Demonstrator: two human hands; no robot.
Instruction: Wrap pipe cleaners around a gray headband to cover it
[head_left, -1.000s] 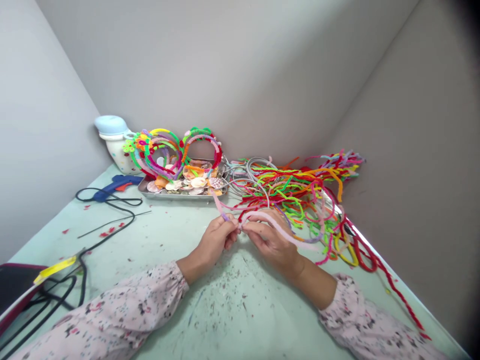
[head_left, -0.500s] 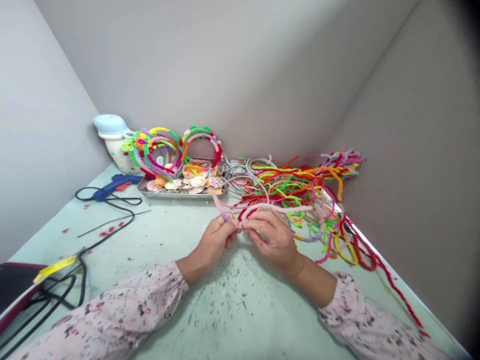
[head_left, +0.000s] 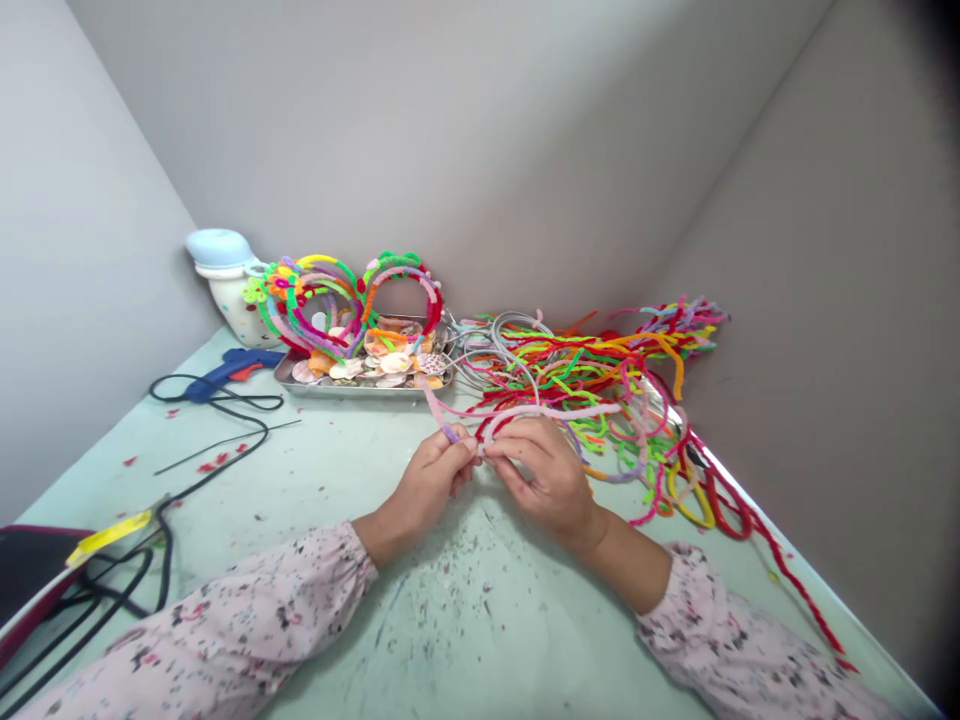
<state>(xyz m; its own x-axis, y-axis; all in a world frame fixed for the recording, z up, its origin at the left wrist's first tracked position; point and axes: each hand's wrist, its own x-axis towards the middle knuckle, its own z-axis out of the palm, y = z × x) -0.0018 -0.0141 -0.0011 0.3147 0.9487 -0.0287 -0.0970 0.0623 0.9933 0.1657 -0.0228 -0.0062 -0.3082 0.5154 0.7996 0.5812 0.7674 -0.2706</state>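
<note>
My left hand (head_left: 429,476) is closed, its thumb and fingers pinching a headband wrapped in purple and pink pipe cleaner, whose pale end sticks up past the knuckles. Close beside it, my right hand (head_left: 546,474) pinches a pink pipe cleaner (head_left: 559,411) near the same spot. One length of the pink strand stretches out to the right above my fingers. Between the hands, a bit of red shows next to the pink. My fingers partly cover where the strands meet.
Decorated headbands (head_left: 326,262) stand in a metal tray (head_left: 352,392) of seashells (head_left: 390,363). Left are a blue glue gun (head_left: 225,372), its black cord (head_left: 259,437) and a cup (head_left: 225,275). Loose pipe cleaners (head_left: 555,375) pile up at the right, near yellow-and-red-handled scissors (head_left: 701,500).
Both hands stay nearly in place, still pinching close together. The pink strand's free end at the right has shifted very slightly.
</note>
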